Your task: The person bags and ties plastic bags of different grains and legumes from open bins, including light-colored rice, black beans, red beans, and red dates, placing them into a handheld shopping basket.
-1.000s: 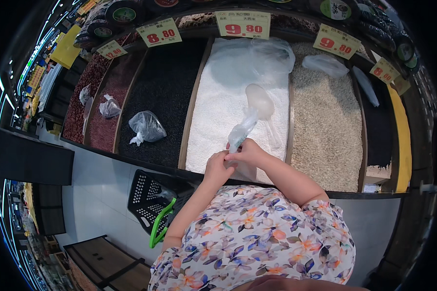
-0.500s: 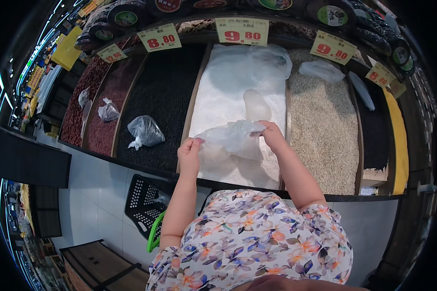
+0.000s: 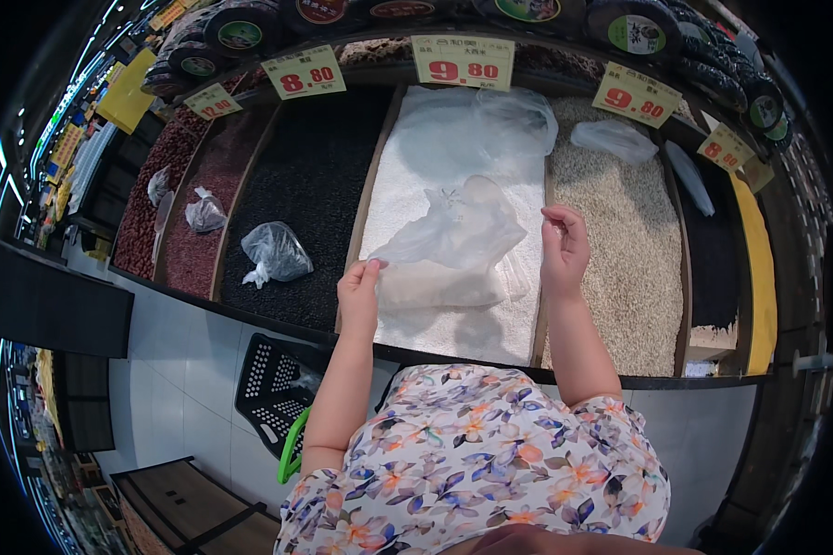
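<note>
A thin clear plastic bag [image 3: 463, 231] spreads over the bin of small white grains [image 3: 416, 338]. My left hand [image 3: 358, 289] pinches the bag's left corner between thumb and fingers. Its right side hangs loose, and whether anything lies inside I cannot tell. My right hand [image 3: 565, 250] is off the bag, over the divider beside the beige grain, fingers loosely curled and apart with nothing in them. Behind the bag shows part of a pale rounded thing [image 3: 492, 191], mostly hidden. Another clear bag [image 3: 518, 120] lies at the bin's far end.
Left of the white bin are black grain [image 3: 315, 185] with a tied bag [image 3: 276, 252], then reddish bins with small bags. Beige grain [image 3: 620, 277] carries a clear bag [image 3: 614, 141] on the right. Price cards line the back. A black basket [image 3: 273, 393] with a green handle stands below.
My right hand has let go of the bag and moved right. The bag's freed side has opened out upward over the white grains. My left hand keeps its pinch.
</note>
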